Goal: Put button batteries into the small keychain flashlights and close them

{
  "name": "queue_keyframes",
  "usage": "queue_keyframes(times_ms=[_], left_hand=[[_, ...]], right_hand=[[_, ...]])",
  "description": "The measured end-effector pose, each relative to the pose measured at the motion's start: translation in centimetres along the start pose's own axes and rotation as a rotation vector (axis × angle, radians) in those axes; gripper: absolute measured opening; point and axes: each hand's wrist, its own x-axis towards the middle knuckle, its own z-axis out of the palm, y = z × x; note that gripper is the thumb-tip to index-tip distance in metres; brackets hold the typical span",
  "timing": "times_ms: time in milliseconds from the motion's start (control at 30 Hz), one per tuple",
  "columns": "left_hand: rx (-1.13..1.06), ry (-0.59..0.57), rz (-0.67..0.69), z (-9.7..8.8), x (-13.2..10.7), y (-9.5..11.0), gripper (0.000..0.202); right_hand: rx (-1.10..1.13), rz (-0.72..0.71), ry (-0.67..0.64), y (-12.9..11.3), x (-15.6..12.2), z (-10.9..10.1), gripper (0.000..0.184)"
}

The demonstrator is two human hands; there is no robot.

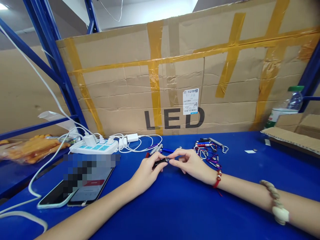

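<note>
My left hand (147, 170) grips a small black keychain flashlight (160, 162) by its body, just above the blue table (175, 206). My right hand (191, 163) pinches the flashlight's metal end with thumb and forefinger. Both hands meet at the table's middle. Just behind them lie a few more small flashlights (157, 148), silver and blue. To the right of my right hand sits a pile of keychain flashlights with carabiner clips (208, 150) in red, blue, purple and silver.
A white power strip (96, 146) with chargers and white cables sits at the back left. Two phones (80, 190) lie at the front left. A large cardboard sheet marked LED (175, 83) stands behind. An open carton (295, 133) and a bottle (287, 106) are at the right.
</note>
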Motion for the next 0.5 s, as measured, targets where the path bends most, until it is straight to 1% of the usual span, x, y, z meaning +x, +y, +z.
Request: queue_keyframes(times_ms=[200, 300, 400, 500], left_hand=[[-0.039, 0.024, -0.022, -0.16, 0.31, 0.05, 0.018], [-0.079, 0.041, -0.076, -0.13, 0.37, -0.06, 0.023], [-0.139, 0.055, -0.150, -0.06, 0.40, -0.22, 0.028], [-0.173, 0.097, -0.148, -0.04, 0.46, -0.46, 0.028]], right_hand=[[-0.047, -0.041, 0.009, -0.02, 0.03, 0.17, 0.034], [-0.088, -0.078, 0.043, 0.12, 0.03, 0.35, 0.029], [-0.198, -0.156, 0.095, 0.20, -0.14, 0.55, 0.023], [-0.350, -0.198, 0.101, 0.03, -0.44, 0.73, 0.024]])
